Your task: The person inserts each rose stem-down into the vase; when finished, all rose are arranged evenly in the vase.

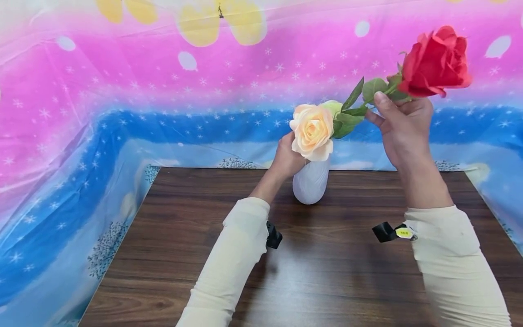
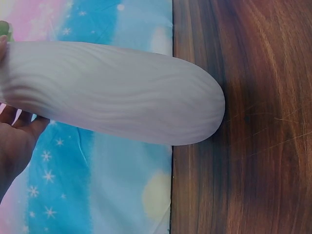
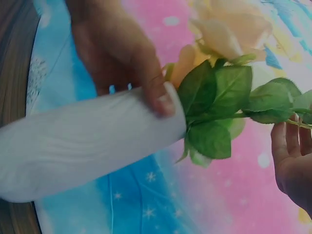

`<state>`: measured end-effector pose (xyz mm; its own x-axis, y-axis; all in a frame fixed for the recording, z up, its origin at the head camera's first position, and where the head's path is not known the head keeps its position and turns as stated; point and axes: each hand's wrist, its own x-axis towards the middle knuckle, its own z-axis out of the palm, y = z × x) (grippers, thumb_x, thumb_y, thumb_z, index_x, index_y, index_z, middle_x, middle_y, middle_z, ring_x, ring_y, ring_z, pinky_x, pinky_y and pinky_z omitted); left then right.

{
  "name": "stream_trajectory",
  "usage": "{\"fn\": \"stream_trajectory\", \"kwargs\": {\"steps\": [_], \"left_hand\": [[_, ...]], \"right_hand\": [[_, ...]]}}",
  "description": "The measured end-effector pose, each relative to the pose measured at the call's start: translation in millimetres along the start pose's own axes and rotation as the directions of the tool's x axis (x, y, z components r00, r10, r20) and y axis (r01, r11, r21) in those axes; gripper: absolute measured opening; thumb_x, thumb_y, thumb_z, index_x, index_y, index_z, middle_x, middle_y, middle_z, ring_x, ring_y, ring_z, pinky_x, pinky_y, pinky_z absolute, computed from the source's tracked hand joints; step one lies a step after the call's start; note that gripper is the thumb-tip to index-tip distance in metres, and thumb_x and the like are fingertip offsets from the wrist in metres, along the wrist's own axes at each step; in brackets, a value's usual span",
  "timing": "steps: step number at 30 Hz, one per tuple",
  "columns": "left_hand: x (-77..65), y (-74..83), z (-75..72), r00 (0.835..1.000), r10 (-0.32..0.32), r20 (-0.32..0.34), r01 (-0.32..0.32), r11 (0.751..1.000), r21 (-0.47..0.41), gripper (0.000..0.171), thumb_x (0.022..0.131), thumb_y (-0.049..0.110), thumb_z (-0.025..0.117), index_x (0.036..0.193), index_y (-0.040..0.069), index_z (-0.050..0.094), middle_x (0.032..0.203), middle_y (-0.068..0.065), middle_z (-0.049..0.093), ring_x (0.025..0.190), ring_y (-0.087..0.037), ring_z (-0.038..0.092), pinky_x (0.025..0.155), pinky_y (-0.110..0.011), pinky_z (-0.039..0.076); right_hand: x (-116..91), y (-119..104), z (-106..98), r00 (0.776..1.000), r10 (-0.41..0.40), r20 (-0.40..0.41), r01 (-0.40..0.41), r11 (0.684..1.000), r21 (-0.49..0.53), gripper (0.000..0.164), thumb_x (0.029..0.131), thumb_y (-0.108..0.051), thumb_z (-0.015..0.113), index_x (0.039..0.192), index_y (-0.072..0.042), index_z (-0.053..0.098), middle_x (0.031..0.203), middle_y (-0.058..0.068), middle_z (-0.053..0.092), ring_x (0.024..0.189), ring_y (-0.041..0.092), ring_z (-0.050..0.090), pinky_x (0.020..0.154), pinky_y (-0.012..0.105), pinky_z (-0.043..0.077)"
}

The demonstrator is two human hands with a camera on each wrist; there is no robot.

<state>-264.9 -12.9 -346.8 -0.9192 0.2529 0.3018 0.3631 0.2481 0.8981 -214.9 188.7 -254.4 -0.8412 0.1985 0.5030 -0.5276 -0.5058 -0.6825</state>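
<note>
A white ribbed vase (image 1: 311, 184) stands over the table, and my left hand (image 1: 289, 156) grips it near the mouth. In the right wrist view the left thumb presses close to the vase's rim (image 3: 170, 97). A cream rose (image 1: 312, 131) shows above the mouth and hides part of the left hand. My right hand (image 1: 408, 131) pinches the green stem of a red rose (image 1: 437, 63), below its bloom. That stem slants down left, its leaves (image 3: 212, 95) crowding at the vase mouth. Whether the stem's end is inside the vase is hidden.
The dark wooden table (image 1: 184, 254) ends just behind the vase. A pink and blue patterned cloth (image 1: 135, 91) hangs behind and at the sides. Black wrist cameras (image 1: 385, 232) sit on both forearms.
</note>
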Motion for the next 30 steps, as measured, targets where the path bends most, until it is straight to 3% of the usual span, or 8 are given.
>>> {"fn": "stream_trajectory", "kwargs": {"steps": [3, 7, 11, 13, 16, 19, 24, 30], "left_hand": [[-0.5, -1.4, -0.4, 0.999, 0.038, 0.005, -0.038, 0.999, 0.001, 0.057, 0.083, 0.000, 0.075, 0.138, 0.001, 0.057, 0.135, -0.018, 0.066, 0.130, -0.030, 0.061, 0.109, -0.037, 0.051], [-1.6, -3.5, -0.7, 0.989, 0.145, 0.018, -0.145, 0.989, 0.028, 0.053, 0.085, 0.001, 0.074, 0.135, -0.003, 0.057, 0.133, -0.021, 0.065, 0.129, -0.032, 0.061, 0.109, -0.034, 0.051], [-2.3, -4.5, -0.4, 0.971, 0.237, 0.021, -0.238, 0.968, 0.081, 0.036, 0.089, 0.003, 0.069, 0.123, -0.007, 0.061, 0.121, -0.024, 0.068, 0.119, -0.035, 0.065, 0.101, -0.034, 0.054], [-2.3, -3.9, 0.5, 0.974, 0.226, 0.023, -0.227, 0.970, 0.081, 0.033, 0.091, 0.006, 0.067, 0.122, -0.006, 0.061, 0.119, -0.024, 0.068, 0.116, -0.034, 0.066, 0.096, -0.031, 0.054], [-2.1, -3.0, 1.6, 0.987, 0.157, 0.025, -0.158, 0.986, 0.061, 0.034, 0.096, 0.012, 0.064, 0.126, -0.003, 0.061, 0.121, -0.022, 0.068, 0.114, -0.032, 0.066, 0.090, -0.028, 0.052], [-2.7, -2.3, 1.6, 0.994, 0.102, 0.035, -0.103, 0.994, 0.031, 0.039, 0.098, 0.016, 0.064, 0.133, 0.000, 0.059, 0.127, -0.019, 0.066, 0.120, -0.030, 0.064, 0.093, -0.030, 0.055], [-2.8, -4.0, 1.5, 0.996, 0.078, 0.030, -0.077, 0.997, -0.023, 0.048, 0.093, 0.011, 0.069, 0.138, 0.001, 0.056, 0.137, -0.018, 0.063, 0.129, -0.030, 0.062, 0.100, -0.035, 0.057], [-3.9, -5.7, 0.9, 0.996, 0.089, 0.014, -0.089, 0.996, -0.029, 0.047, 0.090, 0.006, 0.072, 0.134, -0.002, 0.058, 0.133, -0.021, 0.065, 0.123, -0.033, 0.065, 0.094, -0.035, 0.059]], "right_hand": [[2, 0, 2, 1.000, -0.012, 0.010, 0.012, 1.000, -0.015, 0.016, 0.090, 0.004, 0.071, 0.106, 0.002, 0.071, 0.089, 0.009, 0.078, 0.084, 0.019, 0.074, 0.072, 0.030, 0.063], [4, 7, 1, 0.998, -0.051, 0.020, 0.054, 0.988, -0.148, 0.014, 0.087, 0.002, 0.076, 0.101, 0.002, 0.074, 0.085, 0.007, 0.079, 0.078, 0.016, 0.076, 0.071, 0.028, 0.063], [3, 20, -4, 0.993, -0.067, 0.101, 0.092, 0.958, -0.273, 0.020, 0.088, 0.007, 0.073, 0.105, -0.002, 0.075, 0.089, 0.002, 0.079, 0.081, 0.012, 0.076, 0.074, 0.026, 0.063], [1, 27, -8, 0.990, -0.054, 0.130, 0.093, 0.945, -0.314, 0.026, 0.088, 0.011, 0.069, 0.109, -0.005, 0.074, 0.091, 0.000, 0.078, 0.082, 0.010, 0.076, 0.076, 0.025, 0.062], [-2, 36, -11, 0.994, -0.021, 0.108, 0.058, 0.935, -0.351, 0.034, 0.088, 0.013, 0.067, 0.113, -0.010, 0.072, 0.095, -0.003, 0.078, 0.085, 0.009, 0.076, 0.076, 0.023, 0.062], [-3, 42, -12, 0.997, 0.005, 0.078, 0.028, 0.908, -0.417, 0.038, 0.089, 0.009, 0.070, 0.121, -0.012, 0.069, 0.103, -0.005, 0.075, 0.095, 0.009, 0.073, 0.079, 0.020, 0.061], [-2, 45, -9, 0.995, 0.034, 0.091, 0.019, 0.849, -0.529, 0.045, 0.088, 0.002, 0.074, 0.129, -0.012, 0.062, 0.112, -0.008, 0.070, 0.107, 0.011, 0.066, 0.084, 0.015, 0.058], [-4, 58, -13, 0.976, -0.019, 0.217, 0.144, 0.805, -0.576, 0.044, 0.082, 0.013, 0.073, 0.122, 0.001, 0.062, 0.107, -0.014, 0.069, 0.102, 0.006, 0.067, 0.088, 0.015, 0.056]]}}
